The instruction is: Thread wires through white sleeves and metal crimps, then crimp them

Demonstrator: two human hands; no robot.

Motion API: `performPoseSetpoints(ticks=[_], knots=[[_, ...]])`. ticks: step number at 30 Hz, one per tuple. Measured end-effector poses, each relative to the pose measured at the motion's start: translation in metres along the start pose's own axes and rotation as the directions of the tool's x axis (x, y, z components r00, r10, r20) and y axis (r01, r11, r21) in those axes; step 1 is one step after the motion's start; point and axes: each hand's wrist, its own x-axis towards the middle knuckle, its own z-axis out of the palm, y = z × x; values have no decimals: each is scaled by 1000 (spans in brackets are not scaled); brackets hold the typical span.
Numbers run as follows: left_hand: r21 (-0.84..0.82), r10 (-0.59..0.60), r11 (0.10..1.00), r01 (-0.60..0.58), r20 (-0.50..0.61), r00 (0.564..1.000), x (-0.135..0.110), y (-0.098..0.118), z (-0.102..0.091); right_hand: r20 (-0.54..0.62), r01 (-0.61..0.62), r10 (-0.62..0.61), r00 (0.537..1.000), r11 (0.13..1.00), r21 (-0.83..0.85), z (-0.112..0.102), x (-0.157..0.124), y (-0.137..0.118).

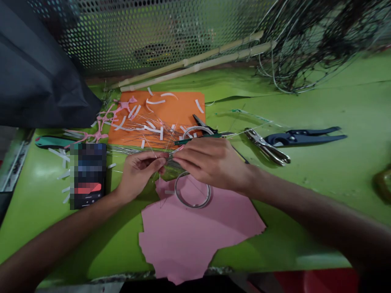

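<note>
A green-covered workbench [324,191] fills the view, with a perforated metal screen [146,36] along its far edge and dark cloth [36,69] hanging in at far left. A dense tangle of fine dark wire [308,44] lies at far right, and two pale bamboo sticks [195,63] rest along the far edge.

Nearest the person lies a torn pink paper sheet [195,244], overhanging the near edge. Beyond it is an orange foam sheet [159,110], strewn with white strips and thin strands, with pink cut scraps [102,122] at its left. A phone [88,177] with a blurred screen lies left of the hands, a green-handled cutter [53,141] beyond it. To the right are a silver hole punch [267,147] and blue-handled pliers [305,137].

A bundle of thin wires [169,159] sits between the hands, just above the pink sheet, its long axis running roughly left to right. The left hand [137,173] pinches one end between thumb and fingertips; the right hand [210,162], fingers pressed together, pinches the other. A wire coil [193,190] lies on the pink sheet just below them.
</note>
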Motion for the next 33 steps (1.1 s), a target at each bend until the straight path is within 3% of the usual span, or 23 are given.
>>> performPoseSetpoints(ticks=[17, 33], knots=[[-27, -46, 999, 46, -19, 999, -1, 0, -1, 6, 28, -28, 1000, 1000, 2, -14, -2, -3], [-27, -79, 997, 79, -14, 997, -2, 2, 1, -27, 66, -71, 997, 988, -142, -4, -6, -1]])
